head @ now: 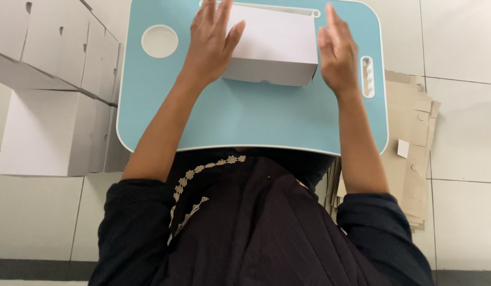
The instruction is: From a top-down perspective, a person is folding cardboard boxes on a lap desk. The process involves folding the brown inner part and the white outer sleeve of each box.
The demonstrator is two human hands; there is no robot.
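Observation:
A closed white cardboard box [280, 45] rests on a light blue lap table [245, 114], toward its far edge. My left hand [211, 39] lies flat on the box's left side, fingers spread, thumb over its top. Just off the box's right side, my right hand [338, 50] is held upright with fingers straight, close to the box; whether it touches is unclear. Neither hand grips the box.
Several assembled white boxes [49, 95] are stacked on the tiled floor at the left. A pile of flat brown cardboard sheets [412, 143] lies at the right, partly under the table. The table has a round cup recess [160, 41] and a slot handle [367, 77].

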